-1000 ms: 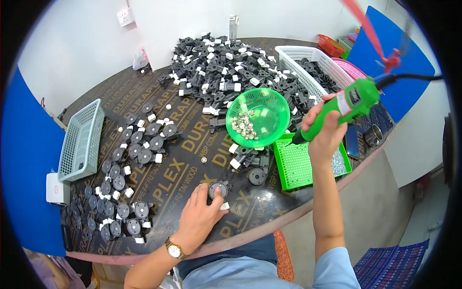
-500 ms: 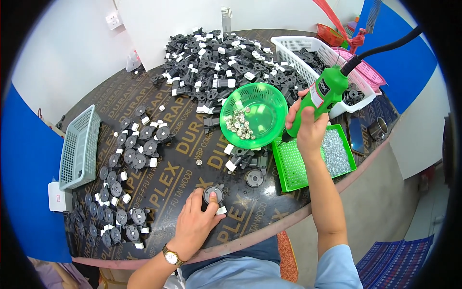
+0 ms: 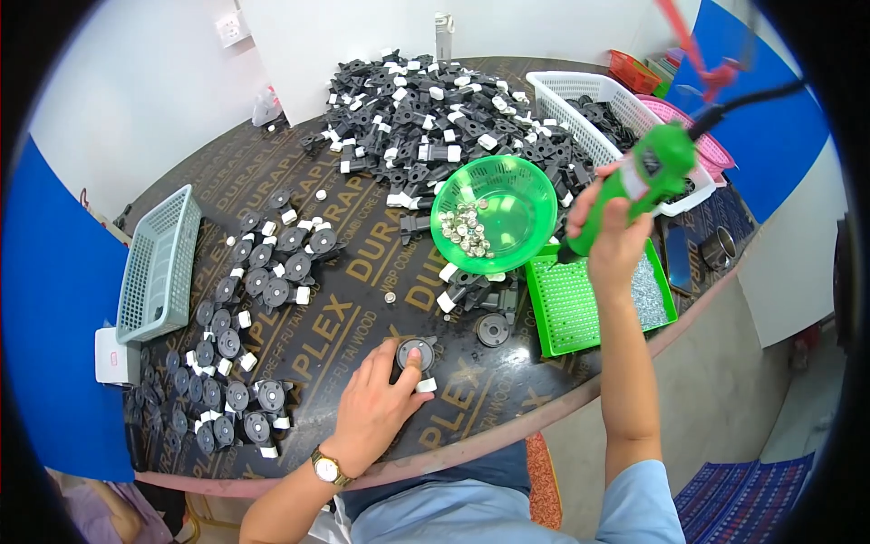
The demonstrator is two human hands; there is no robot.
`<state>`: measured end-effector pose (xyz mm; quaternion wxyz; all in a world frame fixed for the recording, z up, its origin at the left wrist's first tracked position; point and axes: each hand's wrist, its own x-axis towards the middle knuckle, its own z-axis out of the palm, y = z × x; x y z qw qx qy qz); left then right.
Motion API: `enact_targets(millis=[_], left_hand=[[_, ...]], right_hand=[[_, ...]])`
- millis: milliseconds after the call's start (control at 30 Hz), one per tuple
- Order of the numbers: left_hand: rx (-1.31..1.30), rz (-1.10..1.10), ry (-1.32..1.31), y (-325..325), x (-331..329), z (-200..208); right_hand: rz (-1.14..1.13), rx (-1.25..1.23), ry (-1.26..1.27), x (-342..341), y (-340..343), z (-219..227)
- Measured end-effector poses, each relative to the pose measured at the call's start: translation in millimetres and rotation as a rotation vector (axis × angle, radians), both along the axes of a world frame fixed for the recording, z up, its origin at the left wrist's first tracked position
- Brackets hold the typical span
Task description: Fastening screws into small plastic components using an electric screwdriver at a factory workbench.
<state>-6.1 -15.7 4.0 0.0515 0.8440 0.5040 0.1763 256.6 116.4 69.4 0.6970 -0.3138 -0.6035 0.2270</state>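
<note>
Nearest us, a gold watch (image 3: pixel 328 468) circles the left wrist. The left hand (image 3: pixel 372 399) has its fingers clamped on a black disc part (image 3: pixel 426 355) that lies on the worktop (image 3: pixel 317 374), thumb on its face. To its left we see many similar parts (image 3: pixel 256 426) spread about. Farther in, a green tray (image 3: pixel 564 313) holds small silvery screws (image 3: pixel 651 297) at its right. Above it, the right hand (image 3: pixel 614 238) has its fingers wrapped around a green power screwdriver (image 3: pixel 669 156); we cannot tell whether the tip touches anything. Beyond, a green bowl (image 3: pixel 517 222) holds metal pieces, and behind that a black-and-white heap (image 3: pixel 417 118) rises.
</note>
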Motion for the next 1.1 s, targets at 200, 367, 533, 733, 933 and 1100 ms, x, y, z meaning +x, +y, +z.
enact_targets(millis=[200,367,533,733,933,1100], left_hand=[[0.070,-0.012,-0.038,-1.8,-0.6,-8.3],[0.165,-0.002,0.008,-4.3,-0.4,-14.3],[0.180,0.001,0.029,-5.2,-2.2,-13.3],[0.198,0.005,0.035,-6.0,-3.0,-12.6],[0.195,0.000,0.017,-5.2,-2.0,-13.0],[0.196,0.013,0.029,-5.9,-1.4,-11.6]], right_hand=[[0.195,-0.076,0.171,-39.3,-31.9,19.7],[0.557,-0.183,0.230,-114.9,-47.9,8.8],[0.623,-0.268,0.162,-137.1,-53.4,7.1],[0.614,-0.251,0.106,-144.1,-51.9,1.1],[0.639,-0.262,0.095,-147.1,-51.4,0.8],[0.658,-0.270,0.074,-148.2,-53.2,-1.2]])
